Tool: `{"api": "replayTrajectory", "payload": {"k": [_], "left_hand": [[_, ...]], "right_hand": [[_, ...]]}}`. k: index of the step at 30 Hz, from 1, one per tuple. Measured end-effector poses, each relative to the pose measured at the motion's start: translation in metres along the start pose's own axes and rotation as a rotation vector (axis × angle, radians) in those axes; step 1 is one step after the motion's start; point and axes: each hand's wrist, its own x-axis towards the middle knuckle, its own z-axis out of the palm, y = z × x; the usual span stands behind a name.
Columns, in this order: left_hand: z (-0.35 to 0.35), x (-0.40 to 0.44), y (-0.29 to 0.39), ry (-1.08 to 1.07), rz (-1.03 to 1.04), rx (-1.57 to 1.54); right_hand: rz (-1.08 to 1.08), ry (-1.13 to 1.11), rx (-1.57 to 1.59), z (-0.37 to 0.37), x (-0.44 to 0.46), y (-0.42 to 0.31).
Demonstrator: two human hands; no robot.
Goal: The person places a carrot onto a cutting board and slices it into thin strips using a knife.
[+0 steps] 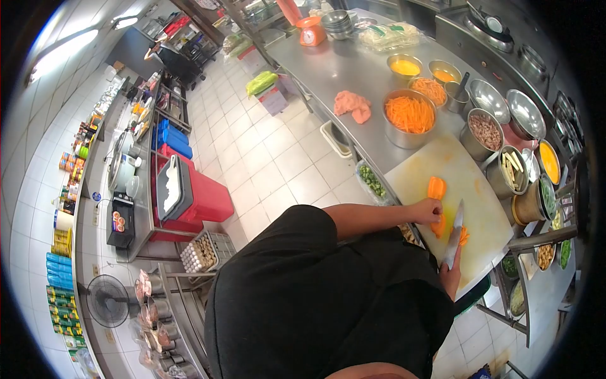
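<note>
A white cutting board (404,174) lies on the steel counter. My left hand (429,211) is closed over a piece of carrot (439,227) on the board, fingers curled. Another thick carrot piece (437,187) rests just beyond that hand. In my right hand (449,278) is the handle of a kitchen knife (456,234), its blade lying along the board beside the carrot. Thin cut carrot strips (464,237) sit against the far side of the blade.
A steel pot of shredded carrot (410,115) stands near the board, with a pink cloth (352,106) beside it. Pots of chopped meat (485,131) and pale sticks (512,170) line the far edge. Chopped greens (371,181) hang in a container below. An orange scale (310,31) stands farther off.
</note>
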Motion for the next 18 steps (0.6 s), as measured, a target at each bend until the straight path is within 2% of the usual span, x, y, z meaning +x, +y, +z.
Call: {"api": "replayTrajectory", "payload": {"k": [2, 7, 10, 11, 12, 13, 14, 16, 17, 18], "left_hand": [[0.005, 0.006, 0.001, -0.014, -0.009, 0.032], [0.015, 0.017, 0.003, -0.037, -0.074, 0.056], [0.039, 0.031, -0.019, 0.046, -0.003, 0.237], [0.054, 0.043, -0.058, 0.076, 0.149, 0.083], [0.055, 0.042, -0.060, 0.036, 0.230, 0.279], [0.055, 0.042, -0.061, 0.013, 0.321, 0.480], [0.053, 0.042, -0.056, 0.006, 0.419, 0.665], [0.018, 0.021, 0.025, -0.170, 0.033, 0.361], [0.007, 0.013, 0.049, -0.163, 0.038, 0.424], [0.007, 0.011, 0.052, -0.067, 0.097, 0.412]], "right_hand": [[0.059, -0.018, 0.015, -0.006, -0.003, -0.014], [0.015, 0.019, 0.010, -0.006, -0.003, -0.012], [-0.012, 0.014, 0.021, 0.004, 0.008, 0.006], [0.017, 0.028, 0.020, 0.005, 0.003, 0.019], [-0.014, 0.025, 0.136, 0.002, 0.000, 0.011], [0.123, -0.021, 0.080, -0.008, -0.001, -0.012], [0.166, -0.038, 0.054, -0.008, 0.000, -0.013], [0.131, 0.026, -0.002, 0.006, 0.002, 0.014], [0.153, 0.029, -0.018, 0.006, 0.001, 0.012], [0.176, 0.034, -0.036, 0.007, 0.005, 0.008]]}}
